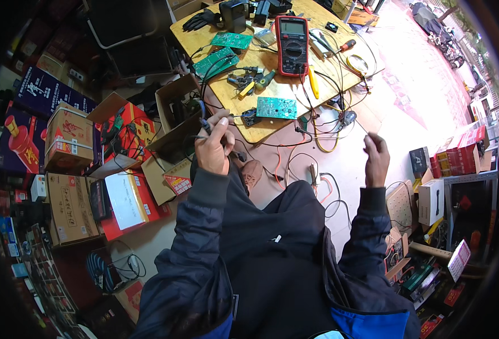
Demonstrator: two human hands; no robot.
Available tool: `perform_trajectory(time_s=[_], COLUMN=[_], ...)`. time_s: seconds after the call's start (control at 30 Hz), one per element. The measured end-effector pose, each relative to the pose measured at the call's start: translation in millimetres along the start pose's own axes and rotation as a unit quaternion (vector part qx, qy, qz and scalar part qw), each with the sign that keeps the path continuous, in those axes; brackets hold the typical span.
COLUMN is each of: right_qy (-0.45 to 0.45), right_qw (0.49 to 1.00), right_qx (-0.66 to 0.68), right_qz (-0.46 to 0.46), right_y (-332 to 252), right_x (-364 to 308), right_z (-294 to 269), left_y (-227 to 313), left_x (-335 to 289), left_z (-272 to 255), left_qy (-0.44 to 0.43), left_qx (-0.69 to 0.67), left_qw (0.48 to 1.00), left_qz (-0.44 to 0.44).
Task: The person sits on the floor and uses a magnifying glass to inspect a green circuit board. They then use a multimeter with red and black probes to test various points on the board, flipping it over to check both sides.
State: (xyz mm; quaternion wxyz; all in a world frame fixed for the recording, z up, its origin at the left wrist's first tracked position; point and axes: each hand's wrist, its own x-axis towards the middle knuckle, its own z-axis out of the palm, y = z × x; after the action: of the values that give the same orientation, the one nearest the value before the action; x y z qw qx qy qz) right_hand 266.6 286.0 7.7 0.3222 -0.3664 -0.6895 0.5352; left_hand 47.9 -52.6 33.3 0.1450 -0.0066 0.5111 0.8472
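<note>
My left hand (214, 148) is raised beside the near left corner of the wooden table, fingers closed around a dark cable (205, 125). Just beyond it, a green circuit board (276, 107) lies at the table's near edge with a small black part (250, 117) at its left. My right hand (377, 159) hangs over the floor, right of the table, its fingers curled together; whether they pinch something thin is unclear. A red and black multimeter (292, 46) lies on the table with its leads running off the near edge.
The wooden table (249, 55) also bears two more green boards (231, 40), a yellow-handled tool (314, 83), a screwdriver (346, 46) and tangled cables. Leads (286, 164) trail over the floor. Cardboard boxes (73, 208) crowd the left; a shelf (470, 176) stands right.
</note>
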Motion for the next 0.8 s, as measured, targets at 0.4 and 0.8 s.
perform_trajectory(time_s=[0.4,0.8], right_qy=[-0.487,-0.322], right_qw=[0.871,0.929], right_qx=[0.05,0.087], right_qz=[0.037,0.16], right_y=[-42.0,-31.1], right_x=[-178.0,-187.0], right_z=[93.0,82.6], left_y=[-16.7,-22.4], left_x=[-95.4,-104.9], left_z=[3.2,-37.7], left_qy=[-0.144,-0.2], left_qx=[-0.224,-0.063], left_qw=[0.933,0.956], left_qz=[-0.241,-0.205])
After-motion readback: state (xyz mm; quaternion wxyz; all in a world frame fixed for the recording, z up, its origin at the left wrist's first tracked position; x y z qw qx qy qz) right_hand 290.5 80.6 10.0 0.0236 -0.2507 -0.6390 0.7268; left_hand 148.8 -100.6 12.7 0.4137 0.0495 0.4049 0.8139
